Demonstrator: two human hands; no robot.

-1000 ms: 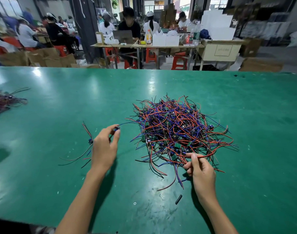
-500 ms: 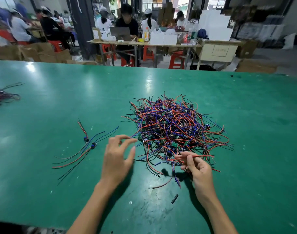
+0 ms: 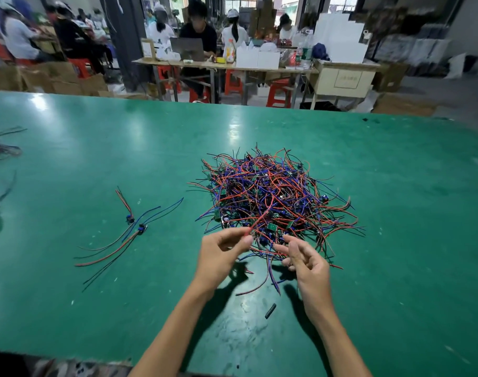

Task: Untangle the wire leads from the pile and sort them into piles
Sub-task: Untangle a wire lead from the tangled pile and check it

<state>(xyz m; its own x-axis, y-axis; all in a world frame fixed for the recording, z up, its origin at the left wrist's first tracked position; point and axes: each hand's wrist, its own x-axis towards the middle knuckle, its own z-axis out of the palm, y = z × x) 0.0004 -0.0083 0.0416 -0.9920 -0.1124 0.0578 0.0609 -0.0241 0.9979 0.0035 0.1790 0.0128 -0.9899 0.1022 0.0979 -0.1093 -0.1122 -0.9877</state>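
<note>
Wire leads in red, blue and black lie in a tangled pile [image 3: 273, 197] near the middle of the green table [image 3: 395, 186], with small green boards mixed into it. The left hand [image 3: 221, 254] is at the near edge of the pile, its thumb and forefinger pinched together on a red wire [image 3: 259, 220] that runs up and to the right into the tangle. The other fingers of this hand are curled. The right hand [image 3: 306, 259] is just beside it, to the right, with fingers loosely bent and spread. Its fingertips touch the near wires of the pile, but I cannot tell if they hold any. To the left, well apart from the pile, two sorted leads [image 3: 129, 232] lie side by side. A short black piece [image 3: 270, 311] lies on the table between the two forearms. At the far left edge is another bundle of wires [image 3: 1, 148].
</note>
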